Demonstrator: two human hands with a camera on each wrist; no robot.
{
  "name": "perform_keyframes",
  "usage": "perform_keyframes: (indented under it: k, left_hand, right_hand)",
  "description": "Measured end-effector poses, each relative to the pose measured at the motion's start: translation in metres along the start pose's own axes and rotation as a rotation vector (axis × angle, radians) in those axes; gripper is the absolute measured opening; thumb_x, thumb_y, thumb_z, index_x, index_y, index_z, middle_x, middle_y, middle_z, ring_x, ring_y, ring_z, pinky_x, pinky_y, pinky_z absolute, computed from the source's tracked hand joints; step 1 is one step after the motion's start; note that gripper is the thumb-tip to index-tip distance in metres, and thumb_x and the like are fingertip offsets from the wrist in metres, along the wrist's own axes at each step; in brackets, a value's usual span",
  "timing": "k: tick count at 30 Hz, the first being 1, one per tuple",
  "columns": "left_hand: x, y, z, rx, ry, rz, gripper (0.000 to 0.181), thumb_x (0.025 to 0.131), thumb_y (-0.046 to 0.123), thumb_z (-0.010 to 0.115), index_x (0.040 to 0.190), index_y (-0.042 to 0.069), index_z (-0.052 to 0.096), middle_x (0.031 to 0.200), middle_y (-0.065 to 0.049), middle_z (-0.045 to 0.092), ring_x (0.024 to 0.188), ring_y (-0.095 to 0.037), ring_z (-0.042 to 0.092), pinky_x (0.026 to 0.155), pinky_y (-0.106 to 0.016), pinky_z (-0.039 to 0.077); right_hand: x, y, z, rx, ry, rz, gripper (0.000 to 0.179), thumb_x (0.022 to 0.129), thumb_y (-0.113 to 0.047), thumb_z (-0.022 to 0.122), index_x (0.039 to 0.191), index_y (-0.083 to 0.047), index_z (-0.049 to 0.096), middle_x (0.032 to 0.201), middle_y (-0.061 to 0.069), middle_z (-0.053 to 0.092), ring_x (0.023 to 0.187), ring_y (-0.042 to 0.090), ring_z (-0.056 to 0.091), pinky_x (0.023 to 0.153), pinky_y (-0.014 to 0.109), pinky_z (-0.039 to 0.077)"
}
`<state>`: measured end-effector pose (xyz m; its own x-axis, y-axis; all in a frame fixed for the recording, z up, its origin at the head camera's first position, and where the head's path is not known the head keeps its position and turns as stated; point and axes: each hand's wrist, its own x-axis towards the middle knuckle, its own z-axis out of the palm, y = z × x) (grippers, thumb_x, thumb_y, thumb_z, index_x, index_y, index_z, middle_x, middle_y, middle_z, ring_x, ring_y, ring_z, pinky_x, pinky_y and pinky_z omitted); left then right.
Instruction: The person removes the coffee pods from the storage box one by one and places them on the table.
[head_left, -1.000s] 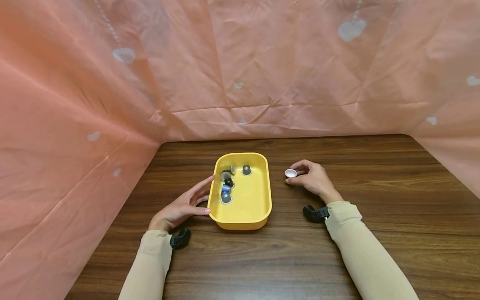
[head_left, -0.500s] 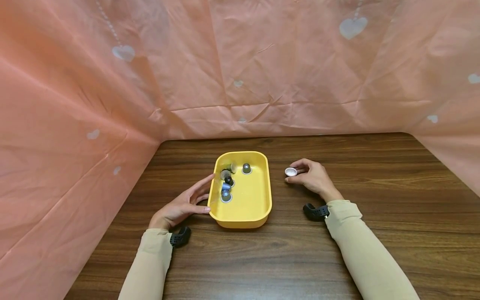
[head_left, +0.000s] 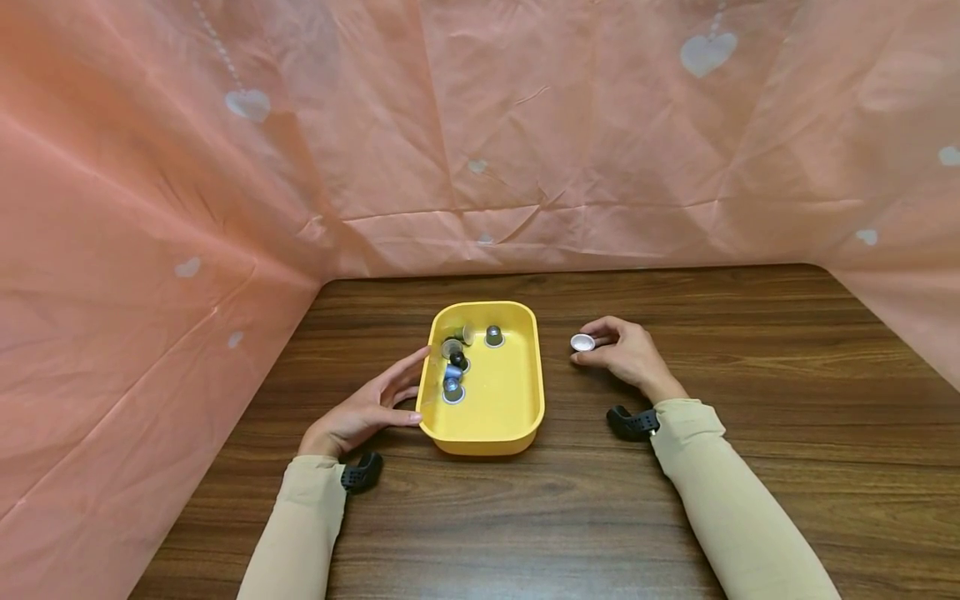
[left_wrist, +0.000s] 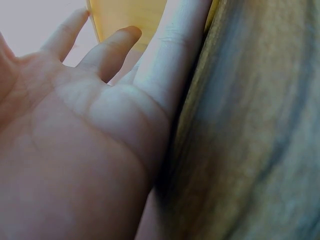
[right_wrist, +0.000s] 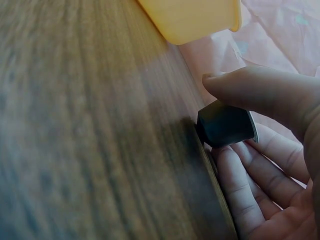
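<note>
Hardly anything has moved since the earlier frames: your two hands, the bin and the held capsule keep their places, with only a slight shift of the head view. Your left hand is spread, its fingers and thumb reaching to the left side of the yellow bin, probably to steady it on the desk. Your right hand pinches a dark capsule between thumb and fingers, right of the bin and apart from it. Its pale lid faces up, and you seem to grip it by the sides to leave that lid uncovered; whether its narrow end touches the desk, you cannot tell.

Inside the bin, a silver-topped capsule stands rim down at the far end. Along the left wall you have a blue capsule, a black capsule, two pale-lidded capsules tipped over, and a grey-green capsule standing nearest you.
</note>
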<state>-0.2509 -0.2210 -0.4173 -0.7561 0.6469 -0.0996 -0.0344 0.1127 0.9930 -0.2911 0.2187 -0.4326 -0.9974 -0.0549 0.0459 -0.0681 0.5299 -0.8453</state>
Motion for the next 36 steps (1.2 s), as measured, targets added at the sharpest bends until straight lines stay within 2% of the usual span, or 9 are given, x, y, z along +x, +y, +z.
perform_keyframes:
  k: [10,25,36]
  left_hand:
    - [0.0027,0.0002,0.0002,-0.013,-0.01,0.014,0.108,0.095,0.004,0.08,0.175,0.02,0.01,0.182,-0.012,0.009,0.162,-0.049,0.022,0.108,-0.026,0.052]
    - [0.0038,0.0013,0.0003,0.003,-0.016,0.018,0.107,0.095,0.007,0.08,0.175,0.02,0.01,0.182,-0.011,0.008,0.164,-0.049,0.019,0.11,-0.024,0.05]
    - [-0.0013,0.0003,0.0003,-0.01,-0.009,0.007,0.106,0.096,0.001,0.077,0.175,0.02,0.01,0.182,-0.012,0.009,0.16,-0.047,0.026,0.107,-0.027,0.053]
  right_hand:
    - [-0.0008,-0.0016,-0.0025,0.0,-0.001,0.003,0.053,0.085,-0.031,0.093,0.128,-0.008,0.073,0.125,0.016,0.076,0.109,0.024,0.07,0.091,0.029,0.051]
    - [-0.0008,-0.0009,-0.0054,0.02,-0.004,-0.004,0.054,0.086,-0.031,0.092,0.13,-0.007,0.072,0.125,0.016,0.076,0.102,0.013,0.068,0.087,0.023,0.051]
    - [-0.0031,-0.0019,-0.0009,0.048,-0.011,0.007,0.052,0.087,-0.029,0.091,0.13,-0.006,0.072,0.125,0.017,0.075,0.101,0.012,0.067,0.087,0.022,0.052]
